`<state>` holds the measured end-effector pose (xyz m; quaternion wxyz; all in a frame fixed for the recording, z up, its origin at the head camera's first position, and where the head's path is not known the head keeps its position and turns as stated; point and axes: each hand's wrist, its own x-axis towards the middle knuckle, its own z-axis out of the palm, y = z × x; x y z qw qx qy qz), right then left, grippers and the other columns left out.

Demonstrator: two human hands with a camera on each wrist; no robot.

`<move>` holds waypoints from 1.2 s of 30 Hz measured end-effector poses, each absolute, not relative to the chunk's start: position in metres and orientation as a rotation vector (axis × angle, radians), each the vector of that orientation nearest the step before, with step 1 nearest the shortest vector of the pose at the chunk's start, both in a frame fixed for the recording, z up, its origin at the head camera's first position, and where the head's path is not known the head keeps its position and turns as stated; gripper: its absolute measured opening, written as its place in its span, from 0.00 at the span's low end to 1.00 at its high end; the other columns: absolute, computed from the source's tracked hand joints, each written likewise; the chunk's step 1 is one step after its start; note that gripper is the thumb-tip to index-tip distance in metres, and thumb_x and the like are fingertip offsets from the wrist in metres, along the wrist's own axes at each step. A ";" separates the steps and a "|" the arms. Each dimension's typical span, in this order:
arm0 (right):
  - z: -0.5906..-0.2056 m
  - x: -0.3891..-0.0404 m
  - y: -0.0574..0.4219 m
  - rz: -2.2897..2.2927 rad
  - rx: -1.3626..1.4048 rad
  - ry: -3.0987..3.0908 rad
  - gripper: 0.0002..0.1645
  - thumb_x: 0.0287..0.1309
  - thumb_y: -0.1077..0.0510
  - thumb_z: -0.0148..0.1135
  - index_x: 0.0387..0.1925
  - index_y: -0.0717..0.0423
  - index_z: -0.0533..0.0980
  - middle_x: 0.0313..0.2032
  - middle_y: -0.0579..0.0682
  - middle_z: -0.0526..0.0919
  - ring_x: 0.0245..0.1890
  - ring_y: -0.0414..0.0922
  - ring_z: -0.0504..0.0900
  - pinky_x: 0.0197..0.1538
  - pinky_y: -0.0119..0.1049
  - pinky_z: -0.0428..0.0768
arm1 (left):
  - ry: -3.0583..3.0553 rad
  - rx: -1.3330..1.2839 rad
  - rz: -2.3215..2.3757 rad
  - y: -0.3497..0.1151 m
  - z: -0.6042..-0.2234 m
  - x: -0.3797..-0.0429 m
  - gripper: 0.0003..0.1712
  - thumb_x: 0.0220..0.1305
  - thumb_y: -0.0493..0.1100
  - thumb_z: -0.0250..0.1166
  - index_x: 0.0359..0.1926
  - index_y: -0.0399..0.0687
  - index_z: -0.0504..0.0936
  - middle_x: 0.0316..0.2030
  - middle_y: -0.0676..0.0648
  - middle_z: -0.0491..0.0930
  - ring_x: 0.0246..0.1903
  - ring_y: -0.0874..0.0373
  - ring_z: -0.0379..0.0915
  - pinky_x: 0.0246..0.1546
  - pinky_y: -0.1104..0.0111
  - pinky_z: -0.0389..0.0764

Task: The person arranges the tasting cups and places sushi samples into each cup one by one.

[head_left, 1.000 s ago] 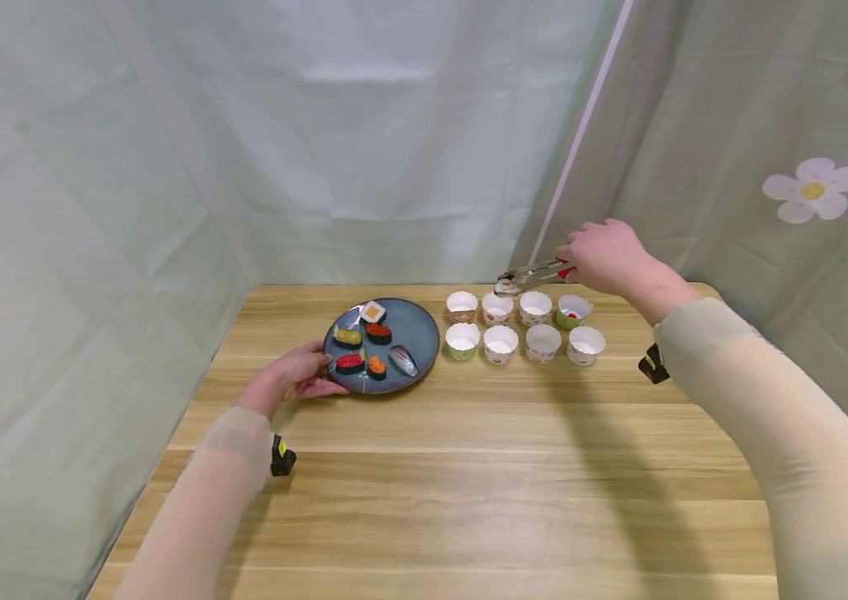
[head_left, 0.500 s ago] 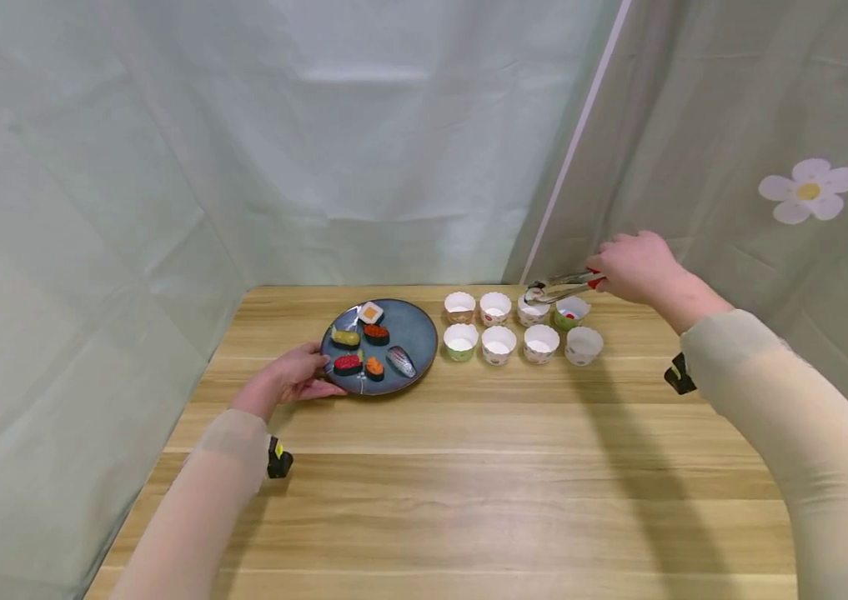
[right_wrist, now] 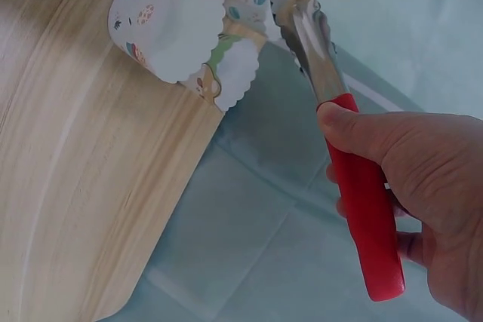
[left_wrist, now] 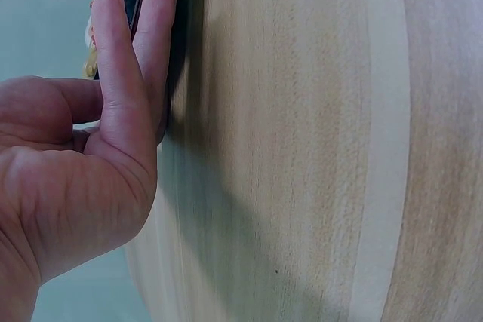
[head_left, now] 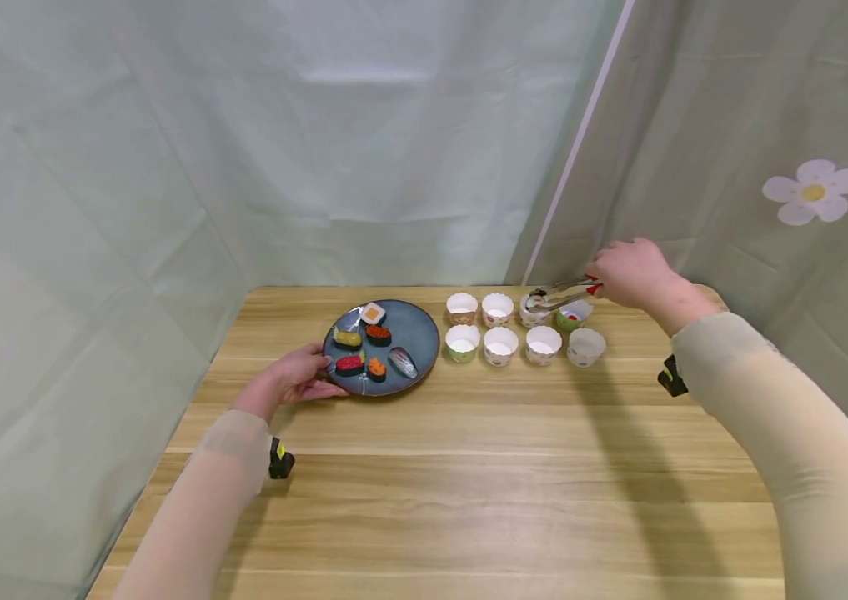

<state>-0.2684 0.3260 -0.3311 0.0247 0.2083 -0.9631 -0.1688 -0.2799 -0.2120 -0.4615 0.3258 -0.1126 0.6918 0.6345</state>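
Observation:
My left hand (head_left: 302, 373) holds the left edge of a round blue plate (head_left: 418, 327), thumb on top and fingers under the rim. Several sushi pieces lie on it, among them a silver-skinned fish nigiri (head_left: 403, 362) and a red-roe gunkan (head_left: 378, 334). With my right hand (head_left: 632, 271) I grip metal tongs by their red handle (right_wrist: 364, 194). The tongs' tips are at the mouth of the third cup (head_left: 533, 320) from the left in the back row. A small whitish piece shows at the tips, mostly hidden; I cannot tell whether they still pinch it.
Several scalloped paper cups stand in two rows right of the plate, including a front white cup (head_left: 500, 347). The back-right green cup (head_left: 574, 316) has something red inside. Pale curtains hang behind the wooden table (head_left: 424, 492).
My right hand has moved the tongs and a sushi roll rightward from above the second back cup to the third, then lowered slightly. The left hand stays at the plate.

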 end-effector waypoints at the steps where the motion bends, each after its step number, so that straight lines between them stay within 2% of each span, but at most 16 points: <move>1: -0.331 -0.268 0.326 -0.521 0.645 -2.980 0.18 0.57 0.55 0.75 0.49 0.52 0.85 0.48 0.56 0.86 0.49 0.59 0.81 0.49 0.62 0.79 | 1.810 -0.295 1.665 -0.212 -0.462 -0.280 0.33 0.84 0.42 0.38 0.82 0.54 0.40 0.57 0.31 0.72 0.35 0.46 0.88 0.40 0.61 0.87; 17: -0.332 -0.269 0.321 -0.511 0.642 -2.980 0.15 0.57 0.56 0.75 0.46 0.51 0.85 0.43 0.54 0.87 0.44 0.57 0.81 0.42 0.57 0.79 | 1.805 -0.280 1.663 -0.213 -0.459 -0.280 0.33 0.84 0.41 0.37 0.82 0.53 0.38 0.52 0.33 0.75 0.34 0.46 0.88 0.41 0.61 0.87; 24: -0.333 -0.270 0.320 -0.524 0.634 -2.980 0.14 0.57 0.55 0.75 0.46 0.52 0.86 0.43 0.54 0.87 0.44 0.57 0.81 0.44 0.58 0.79 | 1.803 -0.270 1.675 -0.213 -0.460 -0.280 0.32 0.84 0.41 0.37 0.82 0.51 0.39 0.52 0.32 0.76 0.33 0.44 0.88 0.41 0.61 0.87; 36: -0.326 -0.268 0.320 -0.532 0.624 -2.992 0.20 0.57 0.55 0.75 0.51 0.53 0.85 0.48 0.57 0.86 0.48 0.59 0.81 0.47 0.60 0.79 | 1.803 -0.260 1.667 -0.213 -0.458 -0.281 0.32 0.84 0.41 0.36 0.82 0.51 0.38 0.52 0.32 0.75 0.34 0.45 0.88 0.41 0.60 0.87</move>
